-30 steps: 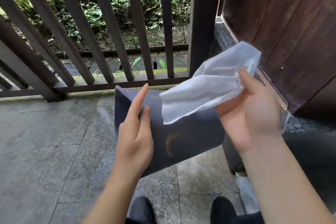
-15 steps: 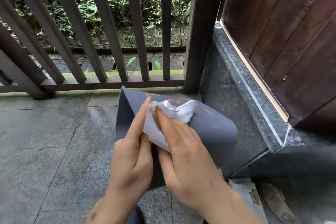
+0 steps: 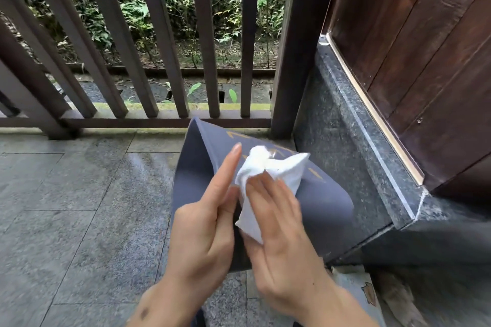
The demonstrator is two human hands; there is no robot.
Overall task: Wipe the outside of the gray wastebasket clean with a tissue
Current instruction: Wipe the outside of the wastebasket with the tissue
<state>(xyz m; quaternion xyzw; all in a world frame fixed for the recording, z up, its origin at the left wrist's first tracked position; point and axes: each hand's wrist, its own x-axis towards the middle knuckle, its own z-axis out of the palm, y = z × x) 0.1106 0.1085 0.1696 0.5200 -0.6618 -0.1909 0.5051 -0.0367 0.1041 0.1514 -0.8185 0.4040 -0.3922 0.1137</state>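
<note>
Your right hand (image 3: 281, 236) presses the tissue (image 3: 268, 175) on the gray wastebasket (image 3: 324, 202); your left hand (image 3: 204, 225) clasps its edge, above the wet stone floor (image 3: 79, 207) beside the railing (image 3: 159, 42).

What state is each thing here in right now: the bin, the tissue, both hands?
gray wastebasket: tilted, held off the floor, gold marks on its side.
tissue: crumpled, pressed against the wastebasket's outside.
right hand: pressing the tissue onto the wastebasket.
left hand: steadying the wastebasket, index finger stretched along its edge.
</note>
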